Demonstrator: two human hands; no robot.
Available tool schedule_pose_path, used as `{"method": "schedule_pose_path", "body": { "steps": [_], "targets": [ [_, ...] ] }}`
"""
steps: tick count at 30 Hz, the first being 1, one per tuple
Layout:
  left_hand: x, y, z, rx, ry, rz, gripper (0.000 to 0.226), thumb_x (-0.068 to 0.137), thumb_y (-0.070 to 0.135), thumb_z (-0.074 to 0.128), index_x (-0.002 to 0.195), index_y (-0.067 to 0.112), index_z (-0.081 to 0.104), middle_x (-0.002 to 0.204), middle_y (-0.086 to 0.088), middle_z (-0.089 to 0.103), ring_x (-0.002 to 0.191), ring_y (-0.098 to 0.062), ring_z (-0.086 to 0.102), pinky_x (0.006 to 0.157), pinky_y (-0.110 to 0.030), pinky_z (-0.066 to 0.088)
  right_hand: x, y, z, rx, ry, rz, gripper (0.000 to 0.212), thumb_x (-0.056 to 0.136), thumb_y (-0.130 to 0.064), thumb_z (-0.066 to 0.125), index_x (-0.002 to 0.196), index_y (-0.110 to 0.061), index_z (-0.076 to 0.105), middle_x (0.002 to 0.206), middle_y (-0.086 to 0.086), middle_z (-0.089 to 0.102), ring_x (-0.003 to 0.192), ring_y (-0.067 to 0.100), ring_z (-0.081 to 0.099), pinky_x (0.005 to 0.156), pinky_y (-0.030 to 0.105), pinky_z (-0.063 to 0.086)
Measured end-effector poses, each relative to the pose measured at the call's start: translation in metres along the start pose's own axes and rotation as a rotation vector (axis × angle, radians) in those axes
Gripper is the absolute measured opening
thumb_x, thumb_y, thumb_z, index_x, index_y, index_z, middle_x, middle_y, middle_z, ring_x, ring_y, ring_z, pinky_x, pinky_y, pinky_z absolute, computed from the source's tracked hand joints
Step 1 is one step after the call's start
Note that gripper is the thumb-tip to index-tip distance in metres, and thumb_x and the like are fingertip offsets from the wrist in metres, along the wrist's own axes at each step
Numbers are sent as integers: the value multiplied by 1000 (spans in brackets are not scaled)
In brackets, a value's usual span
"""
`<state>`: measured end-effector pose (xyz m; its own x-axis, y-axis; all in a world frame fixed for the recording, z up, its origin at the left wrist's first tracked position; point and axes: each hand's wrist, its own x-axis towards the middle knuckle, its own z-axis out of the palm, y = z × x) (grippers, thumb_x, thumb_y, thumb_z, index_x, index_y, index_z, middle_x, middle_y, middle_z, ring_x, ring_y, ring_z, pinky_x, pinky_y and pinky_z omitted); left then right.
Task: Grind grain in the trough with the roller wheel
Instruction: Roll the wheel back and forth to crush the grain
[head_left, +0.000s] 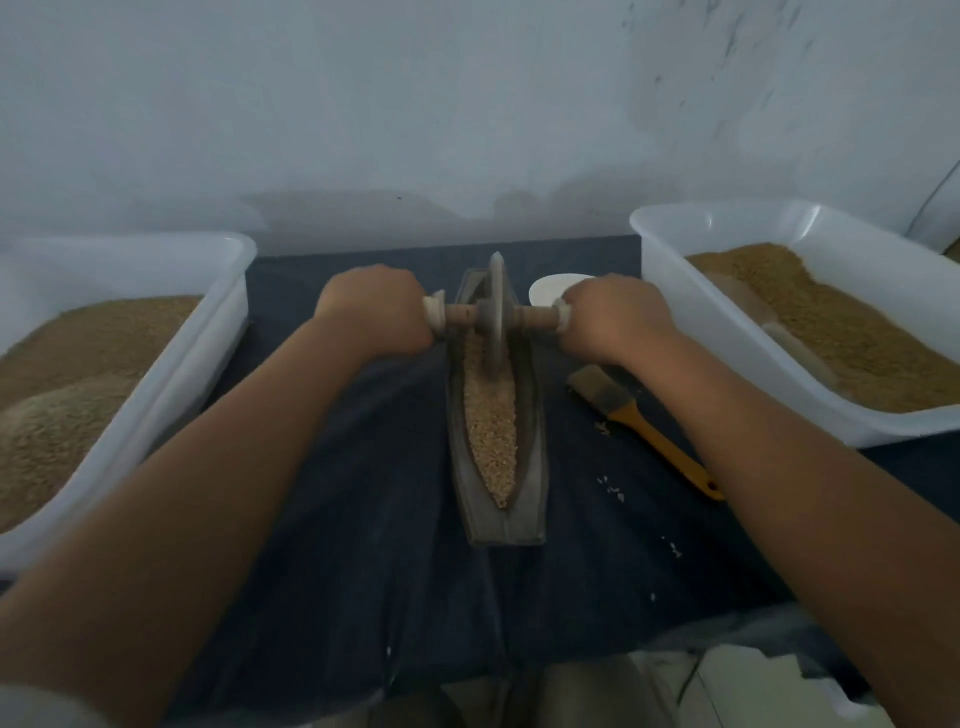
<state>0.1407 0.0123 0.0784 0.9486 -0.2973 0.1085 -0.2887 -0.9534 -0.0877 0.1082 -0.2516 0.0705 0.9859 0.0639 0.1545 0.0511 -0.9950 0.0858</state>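
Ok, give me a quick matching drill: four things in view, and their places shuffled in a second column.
1 roller wheel
2 brush
3 white dish
4 left hand

A lies on the cloth right of the trough
B stands in the trough's far end
C grips the wheel's left handle
D partly hidden behind the right hand

Pairs: 1-B, 2-A, 3-D, 4-C

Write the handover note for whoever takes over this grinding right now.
Left hand: grips the left end of the wooden axle.
Right hand: grips the right end.
Grey disc-shaped roller wheel stands upright in the far part of the long grey boat-shaped trough.
Done: tan grain fills the trough.
Left: grain nearer you looks coarse; roll the wheel back over it.
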Motion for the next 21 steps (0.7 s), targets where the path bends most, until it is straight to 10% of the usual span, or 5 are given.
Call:
{"method": "schedule_pose_path", "body": {
  "steps": [6, 9, 12, 15, 21],
  "targets": [
    [-80, -3, 0, -28, -61, 170, 21, 70, 43, 59, 60, 27, 51, 59, 8, 54, 58, -18, 57, 57, -30, 45, -72, 11, -11, 146, -307, -174, 19, 70, -52, 52, 76, -37, 64, 67, -11, 66, 59, 5, 60, 51, 30, 41],
    [-108, -7, 9, -46, -16, 222, 23, 64, 47, 56, 54, 28, 48, 49, 11, 48, 47, -6, 47, 46, -23, 32, -102, 11, -19, 220, -385, -238, 26, 64, -57, 48, 87, -68, 52, 79, -51, 52, 58, 2, 61, 48, 27, 35],
    [-83, -6, 16, -41, -78, 100, 27, 71, 49, 54, 59, 24, 54, 58, 9, 56, 54, -13, 55, 50, -27, 39, -77, 10, -3, 117, -133, -167, 27, 72, -60, 46, 74, -38, 62, 63, -10, 62, 57, 5, 56, 51, 30, 38],
    [-35, -4, 18, -17, -1, -28, 30, 77, 49, 55, 66, 22, 56, 69, 4, 60, 64, -21, 59, 61, -33, 49, -27, 4, 8, 27, 84, -103, 32, 87, -51, 48, 67, -28, 58, 65, -7, 58, 61, 14, 55, 55, 31, 37],
    [-25, 0, 6, -49, -51, -13, 35, 77, 56, 56, 71, 22, 59, 73, 4, 59, 65, -20, 57, 65, -34, 49, -12, 5, 1, 5, -33, -72, 25, 85, -48, 52, 73, -28, 61, 73, -7, 61, 69, 18, 59, 59, 32, 42]
  ]
}}
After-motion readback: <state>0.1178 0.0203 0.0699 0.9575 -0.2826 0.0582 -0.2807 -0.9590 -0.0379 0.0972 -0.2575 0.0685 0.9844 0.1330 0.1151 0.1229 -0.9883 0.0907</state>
